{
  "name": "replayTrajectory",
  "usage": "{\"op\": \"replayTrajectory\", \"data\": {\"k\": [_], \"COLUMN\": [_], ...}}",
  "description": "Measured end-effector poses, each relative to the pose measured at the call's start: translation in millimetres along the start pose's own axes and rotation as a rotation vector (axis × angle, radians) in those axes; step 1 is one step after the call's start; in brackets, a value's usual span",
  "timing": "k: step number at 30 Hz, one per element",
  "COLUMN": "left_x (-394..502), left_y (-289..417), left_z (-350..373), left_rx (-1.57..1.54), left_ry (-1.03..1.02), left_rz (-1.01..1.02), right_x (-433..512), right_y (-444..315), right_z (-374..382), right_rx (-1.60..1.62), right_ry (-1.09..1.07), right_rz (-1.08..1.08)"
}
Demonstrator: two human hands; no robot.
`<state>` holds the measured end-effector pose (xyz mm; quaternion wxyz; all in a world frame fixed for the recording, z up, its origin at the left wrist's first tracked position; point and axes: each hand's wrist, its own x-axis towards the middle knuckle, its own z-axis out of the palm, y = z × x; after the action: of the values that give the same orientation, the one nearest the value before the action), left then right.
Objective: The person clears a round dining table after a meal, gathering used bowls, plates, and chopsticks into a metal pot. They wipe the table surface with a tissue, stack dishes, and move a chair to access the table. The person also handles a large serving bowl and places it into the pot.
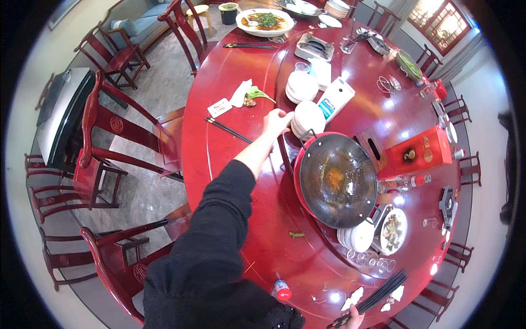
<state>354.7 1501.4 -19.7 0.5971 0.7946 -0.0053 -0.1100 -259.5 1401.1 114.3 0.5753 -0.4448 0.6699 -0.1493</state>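
Note:
My left hand (278, 122) reaches across the round red table (263, 214) with fingers bent, at the near edge of a stack of white bowls (308, 120). Whether the fingers grip a bowl or only touch the stack is unclear. Another bowl stack (302, 86) stands just beyond. Down at the bottom of the view, my right hand (354, 319) holds a bundle of black chopsticks (382, 290). A black wok (337, 181) with brown residue rests on the turntable beside the nearer bowls. A pair of chopsticks (228, 130) lies left of my left hand.
A red box (421, 151), a clear bottle (396, 184), stacked white plates (356, 237) and a plate of food (393, 231) surround the wok. Glasses (370, 259) lie near the turntable's edge. Crumpled tissues (352, 298) and a red-lidded container (282, 289) are nearby. Wooden chairs (123, 127) ring the table.

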Motion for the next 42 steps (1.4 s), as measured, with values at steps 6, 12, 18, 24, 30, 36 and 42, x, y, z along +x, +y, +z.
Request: {"op": "replayTrajectory", "data": {"k": [6, 12, 18, 24, 30, 36, 42], "left_x": [-2, -19, -104, -301, -444, -512, -638], "left_y": [-88, -142, -120, -61, -33, -87, -136], "left_z": [-117, -152, -161, -125, -103, -260, -397], "left_rx": [1.295, 1.521, 1.153, -0.221, -0.274, 0.995, 1.410], "left_ry": [-0.004, -0.108, -0.341, -0.725, -0.880, -0.645, -0.830], "left_rz": [0.214, 0.512, 0.191, -0.320, -0.263, -0.111, -0.647], "right_x": [-21, -32, -30, -48, -92, -106, -113], "right_y": [-19, -16, 8, 48, 79, 137, 171], "right_z": [31, 43, 59, 116, 125, 74, 21], "right_rx": [0.032, 0.011, 0.000, 0.075, 0.054, -0.036, -0.106], "right_ry": [-0.056, -0.135, -0.279, -0.625, -0.986, -1.024, -1.032], "right_rz": [-0.003, -0.022, 0.067, -0.042, 0.096, -0.040, -0.061]}}
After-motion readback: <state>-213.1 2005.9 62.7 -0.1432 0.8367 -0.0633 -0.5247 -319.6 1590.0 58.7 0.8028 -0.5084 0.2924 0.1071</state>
